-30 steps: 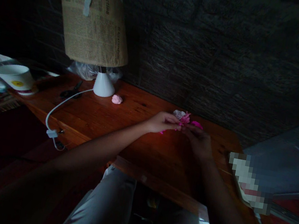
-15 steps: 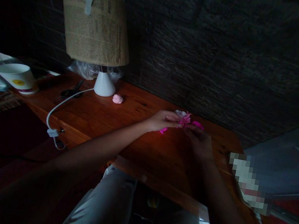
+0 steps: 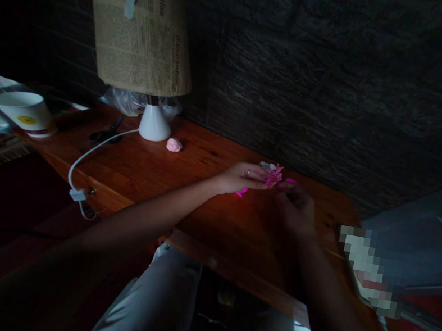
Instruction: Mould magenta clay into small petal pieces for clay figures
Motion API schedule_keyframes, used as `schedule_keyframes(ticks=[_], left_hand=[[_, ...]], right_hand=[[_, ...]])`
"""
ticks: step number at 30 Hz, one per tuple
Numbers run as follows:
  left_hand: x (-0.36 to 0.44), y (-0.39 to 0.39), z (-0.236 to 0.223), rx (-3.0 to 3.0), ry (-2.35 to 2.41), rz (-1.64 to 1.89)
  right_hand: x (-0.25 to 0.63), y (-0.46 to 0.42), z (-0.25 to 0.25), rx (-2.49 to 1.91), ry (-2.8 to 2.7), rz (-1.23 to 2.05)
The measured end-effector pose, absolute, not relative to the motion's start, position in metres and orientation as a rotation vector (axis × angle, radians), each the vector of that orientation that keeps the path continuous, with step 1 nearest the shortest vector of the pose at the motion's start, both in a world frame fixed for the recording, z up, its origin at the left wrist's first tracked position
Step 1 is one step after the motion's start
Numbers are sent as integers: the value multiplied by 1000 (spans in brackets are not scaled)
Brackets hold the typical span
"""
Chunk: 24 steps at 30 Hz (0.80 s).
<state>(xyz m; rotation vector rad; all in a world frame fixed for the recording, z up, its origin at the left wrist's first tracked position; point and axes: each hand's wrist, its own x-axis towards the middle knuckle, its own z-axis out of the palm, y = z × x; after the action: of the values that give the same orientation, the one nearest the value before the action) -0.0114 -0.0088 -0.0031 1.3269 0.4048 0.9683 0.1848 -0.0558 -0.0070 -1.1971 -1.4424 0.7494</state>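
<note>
My left hand, a ring on one finger, is closed on a frilly pink flower-like piece held just above the wooden tabletop. Close to the right side of this piece, my right hand has its fingers pinched together; whatever they hold is too small and dark to make out. Bright magenta material shows below my left hand, and another magenta bit shows behind my right fingertips. A whitish translucent thing lies just behind the flower-like piece, partly hidden. Farther left sits a pale pink lump.
A lamp with a newspaper-covered shade stands at the back left, its white cord crossing the table. Black scissors and a paper cup are to its left. A blurred-out device lies at right. A dark brick wall rises behind.
My right hand has drawn slightly right and down from the flower-like piece, opening a small gap. My left hand stays nearly in place. Less of the magenta bit behind my right fingers shows.
</note>
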Motion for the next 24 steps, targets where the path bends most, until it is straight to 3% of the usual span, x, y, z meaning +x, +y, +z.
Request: schedule_keyframes(ticks=[24], left_hand=[[-13, -9, -2, 1363, 591, 1030]], right_hand=[[180, -51, -19, -1149, -1618, 863]])
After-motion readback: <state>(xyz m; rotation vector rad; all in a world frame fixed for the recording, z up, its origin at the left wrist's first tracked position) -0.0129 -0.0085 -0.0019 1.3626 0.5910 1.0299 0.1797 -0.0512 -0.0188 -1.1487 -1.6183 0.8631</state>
